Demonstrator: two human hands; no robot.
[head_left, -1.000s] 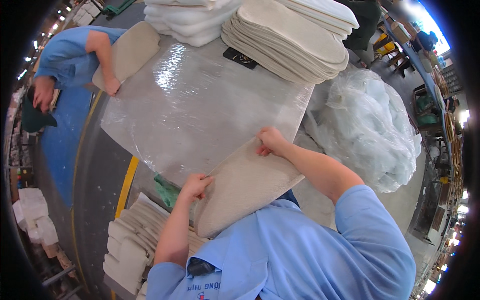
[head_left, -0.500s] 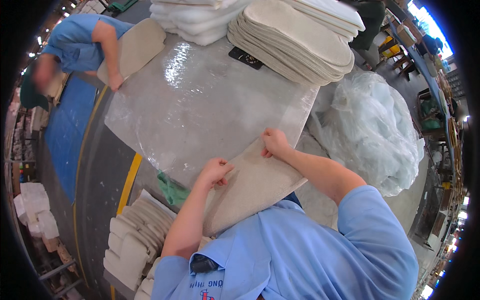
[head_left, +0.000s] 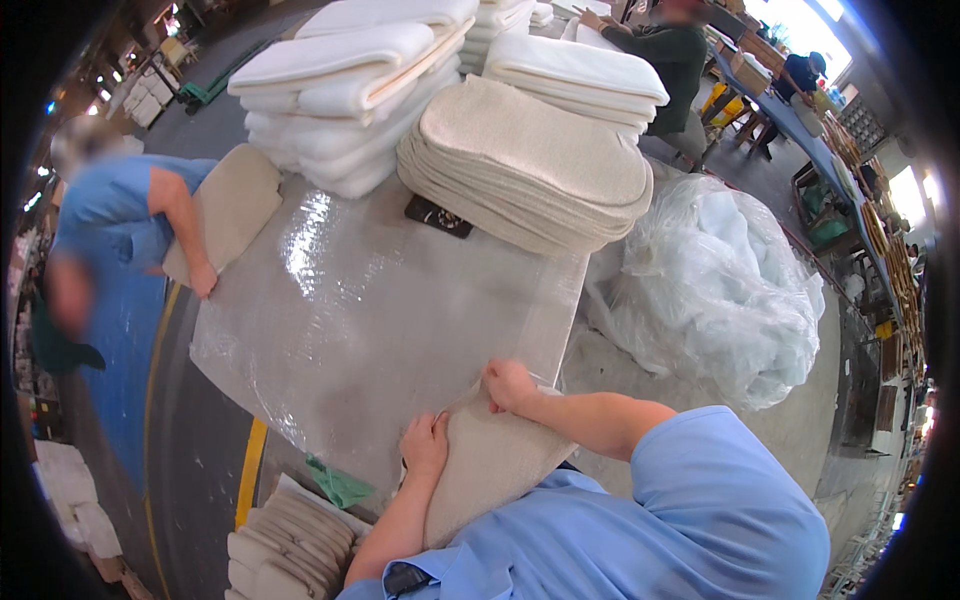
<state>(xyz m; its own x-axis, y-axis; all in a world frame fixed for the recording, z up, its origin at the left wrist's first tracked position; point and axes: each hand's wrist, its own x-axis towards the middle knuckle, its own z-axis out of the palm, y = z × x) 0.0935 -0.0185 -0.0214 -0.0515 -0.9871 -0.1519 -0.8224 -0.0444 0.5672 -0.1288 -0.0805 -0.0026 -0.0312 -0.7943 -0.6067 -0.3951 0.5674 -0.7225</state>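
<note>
A beige, rough-textured fabric pad (head_left: 495, 465) lies at the table's near edge, up against my blue shirt. My left hand (head_left: 425, 447) is closed on its left edge, thumb on the upper face. At the far right corner, my right hand (head_left: 507, 386) pinches the same pad between bent fingers. Part of the pad's lower side is hidden by my shirt and forearm. Beyond my hands stands a tall stack of like beige pads (head_left: 525, 150) with rounded ends. A dark flat card-like piece (head_left: 438, 216) lies beside that stack.
Plastic film covers the table (head_left: 350, 320). White folded padding (head_left: 340, 75) is piled at the back. A large clear plastic bundle (head_left: 715, 290) sits to the right. At left, a co-worker's hand (head_left: 204, 280) holds another beige pad (head_left: 228, 205). More folded pads (head_left: 285, 550) lie lower left.
The view has tilted up, so the table and stacks show further in. My left hand has closed onto the pad's left edge; my right hand still grips the far corner.
</note>
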